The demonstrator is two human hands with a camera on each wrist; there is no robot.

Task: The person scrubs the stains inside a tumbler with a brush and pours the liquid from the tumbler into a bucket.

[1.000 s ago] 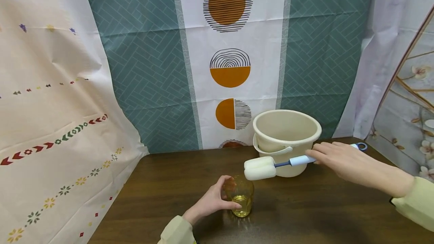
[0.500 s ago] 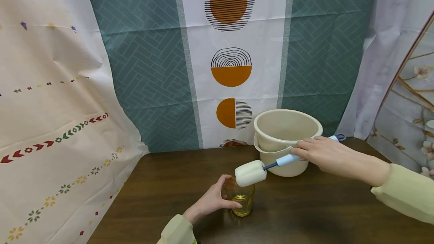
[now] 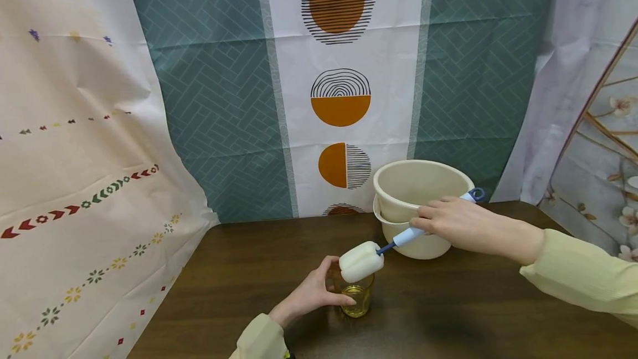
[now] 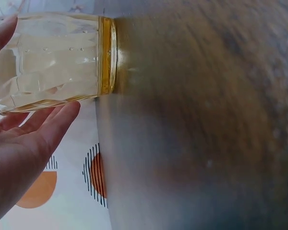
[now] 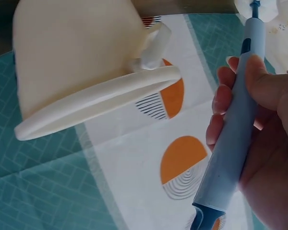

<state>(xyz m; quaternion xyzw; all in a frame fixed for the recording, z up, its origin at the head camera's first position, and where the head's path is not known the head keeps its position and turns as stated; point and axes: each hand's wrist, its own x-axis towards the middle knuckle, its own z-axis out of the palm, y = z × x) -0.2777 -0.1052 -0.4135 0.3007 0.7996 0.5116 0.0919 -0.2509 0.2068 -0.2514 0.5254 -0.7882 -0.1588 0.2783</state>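
Observation:
My left hand (image 3: 316, 292) holds a yellow-tinted drinking glass (image 3: 360, 304) upright on the table, thumb on the near side and fingers on the far side. In the left wrist view the glass (image 4: 57, 62) stands on its thick base between thumb and fingers. A sponge cup brush with a light blue handle (image 5: 230, 134) is gripped in my right hand (image 3: 456, 223). Its white sponge head (image 3: 361, 262) tilts down over the mouth of the glass, covering part of the rim. I cannot tell whether the sponge touches the glass.
A cream bucket (image 3: 386, 204) with its carrying handle hanging down stands at the back right, just behind my right hand. The dark wooden table (image 3: 239, 270) meets a patterned cloth (image 3: 224, 126) at the back. More patterned cloths hang at both sides.
My right hand has moved left and slightly up with the brush, bringing the sponge head from right of the glass to over its mouth. The handle is steeper. My left hand and the glass stay put.

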